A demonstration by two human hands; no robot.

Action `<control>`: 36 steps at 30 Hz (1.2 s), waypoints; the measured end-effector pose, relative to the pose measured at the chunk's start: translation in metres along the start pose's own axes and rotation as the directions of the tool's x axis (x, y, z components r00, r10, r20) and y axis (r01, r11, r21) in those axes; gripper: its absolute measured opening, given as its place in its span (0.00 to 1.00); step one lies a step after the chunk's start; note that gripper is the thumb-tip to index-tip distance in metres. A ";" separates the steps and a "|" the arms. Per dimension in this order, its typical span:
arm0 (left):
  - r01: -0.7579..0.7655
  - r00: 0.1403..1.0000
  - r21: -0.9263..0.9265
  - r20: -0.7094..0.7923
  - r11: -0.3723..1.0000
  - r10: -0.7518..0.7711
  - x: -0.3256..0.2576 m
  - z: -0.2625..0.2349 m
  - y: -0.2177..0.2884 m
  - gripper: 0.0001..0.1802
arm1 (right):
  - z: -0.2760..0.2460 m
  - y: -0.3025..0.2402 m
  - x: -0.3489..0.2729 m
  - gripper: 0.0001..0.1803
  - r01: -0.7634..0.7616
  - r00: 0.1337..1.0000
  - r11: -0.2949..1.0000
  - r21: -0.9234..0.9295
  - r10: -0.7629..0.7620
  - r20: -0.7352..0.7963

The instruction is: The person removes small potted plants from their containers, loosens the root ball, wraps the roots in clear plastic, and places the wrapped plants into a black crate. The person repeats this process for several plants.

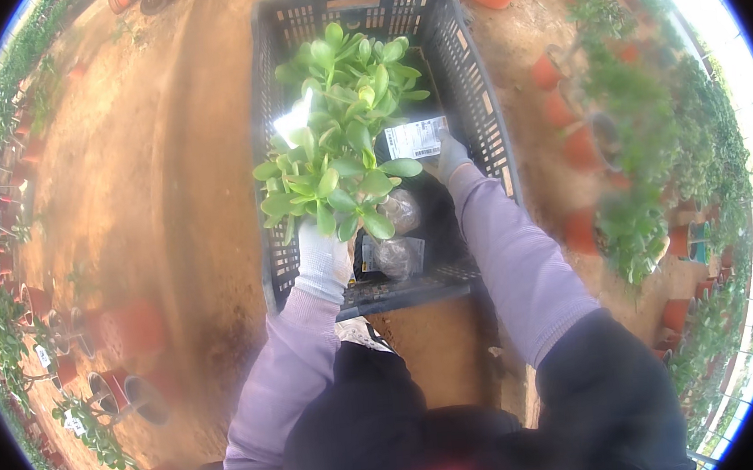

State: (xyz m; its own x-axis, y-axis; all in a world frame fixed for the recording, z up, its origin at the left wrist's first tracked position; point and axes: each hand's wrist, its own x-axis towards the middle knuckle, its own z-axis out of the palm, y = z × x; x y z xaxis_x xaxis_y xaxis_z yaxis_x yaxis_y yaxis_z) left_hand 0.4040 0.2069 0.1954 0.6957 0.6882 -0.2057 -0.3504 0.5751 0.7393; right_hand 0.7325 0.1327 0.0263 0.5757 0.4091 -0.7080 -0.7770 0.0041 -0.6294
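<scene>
Brown earth floor (209, 160) is stretching around the crate, with orange pots (550, 68) standing along the right and more pots lining the left. I am looking down at a black crate (494, 126), where thick-leaved green plants (344, 121) are filling the left and middle. My left hand (323, 256), in a pale glove, is reaching under the leaves at the near left; its fingers are hiding there, so I cannot tell what they are gripping. My right hand (452, 155), also gloved, is resting at the right edge of a white printed label (415, 138); I cannot tell whether it is pinching anything. Clear-wrapped round bundles (396, 257) are sitting at the crate's near end.
</scene>
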 end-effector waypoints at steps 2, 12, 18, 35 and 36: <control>-0.113 0.990 0.255 0.106 0.960 0.088 -0.003 0.001 0.004 0.12 | 0.003 -0.010 -0.029 0.23 -0.006 0.994 0.934 -0.358 -0.032 -0.100; -0.313 0.947 0.870 0.258 0.380 0.189 -0.004 0.000 -0.036 0.14 | 0.054 -0.003 -0.181 0.19 0.783 0.510 0.329 -0.528 0.146 0.848; -0.285 0.955 0.959 0.284 -0.004 0.085 -0.016 -0.006 -0.017 0.15 | 0.065 -0.030 -0.175 0.21 0.331 0.879 -0.754 -0.568 0.028 0.475; -0.270 0.959 0.938 0.241 0.216 0.152 -0.029 -0.016 -0.004 0.11 | -0.028 0.027 0.002 0.13 -0.097 0.946 -0.711 -0.697 -0.283 0.158; -0.235 0.971 0.909 0.202 0.343 0.131 -0.025 -0.012 -0.005 0.11 | -0.028 0.028 -0.006 0.14 -0.114 0.955 -0.718 -0.687 -0.270 0.125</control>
State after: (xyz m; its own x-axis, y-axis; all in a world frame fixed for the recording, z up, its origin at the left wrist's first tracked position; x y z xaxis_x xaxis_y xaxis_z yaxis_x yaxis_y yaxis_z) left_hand 0.3807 0.1920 0.1886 0.7562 0.6538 0.0264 0.2862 -0.3668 0.8852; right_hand 0.7142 0.1048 0.0040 0.7279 0.5032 -0.4658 0.6673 -0.6760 0.3127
